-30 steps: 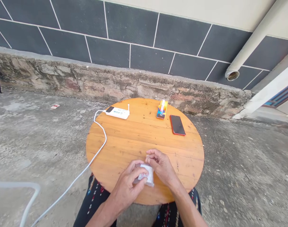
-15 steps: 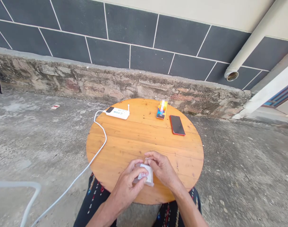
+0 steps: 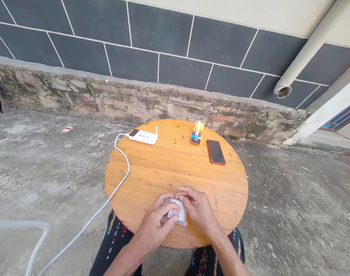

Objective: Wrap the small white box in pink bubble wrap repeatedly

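Here, a filmy, squarish packet (image 3: pixel 182 218) in left hand (image 3: pixel 157 218), its far edge between fingertips of right hand (image 3: pixel 200 209)

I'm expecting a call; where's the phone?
In the head view, the phone lies on the far right of the table, just right of the tape dispenser.

Small, flat, squarish packet (image 3: pixel 182 215), whitish face upward with small reddish marks, dull translucent edging along its near side, left part mostly covered, slightly turned, near the middle of the table's (image 3: pixel 152 168) near edge, print too small to read
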Action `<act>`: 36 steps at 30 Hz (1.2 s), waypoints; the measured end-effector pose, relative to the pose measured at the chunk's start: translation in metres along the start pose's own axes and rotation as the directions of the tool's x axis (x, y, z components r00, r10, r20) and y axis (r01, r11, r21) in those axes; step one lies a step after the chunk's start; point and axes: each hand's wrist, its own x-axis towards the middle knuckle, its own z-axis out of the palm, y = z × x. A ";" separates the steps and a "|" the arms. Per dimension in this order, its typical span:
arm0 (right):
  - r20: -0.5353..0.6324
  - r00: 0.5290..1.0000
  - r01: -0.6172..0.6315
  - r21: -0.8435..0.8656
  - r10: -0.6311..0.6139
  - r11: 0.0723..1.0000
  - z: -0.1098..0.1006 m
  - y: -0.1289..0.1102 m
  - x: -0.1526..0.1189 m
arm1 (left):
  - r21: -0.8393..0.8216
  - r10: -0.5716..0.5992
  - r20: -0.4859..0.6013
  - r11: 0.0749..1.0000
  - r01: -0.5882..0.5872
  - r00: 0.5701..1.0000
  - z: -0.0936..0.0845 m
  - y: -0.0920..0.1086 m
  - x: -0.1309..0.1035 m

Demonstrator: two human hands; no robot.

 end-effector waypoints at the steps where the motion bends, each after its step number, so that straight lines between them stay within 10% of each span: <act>1: 0.000 1.000 0.013 -0.024 -0.013 1.000 -0.001 -0.001 -0.001 | -0.002 -0.001 -0.001 1.000 0.001 1.000 0.000 0.000 0.000; 36: 0.014 0.969 0.244 -0.169 -0.245 0.955 -0.005 -0.005 -0.017 | 0.008 -0.072 -0.069 0.997 0.073 0.995 0.003 0.002 -0.004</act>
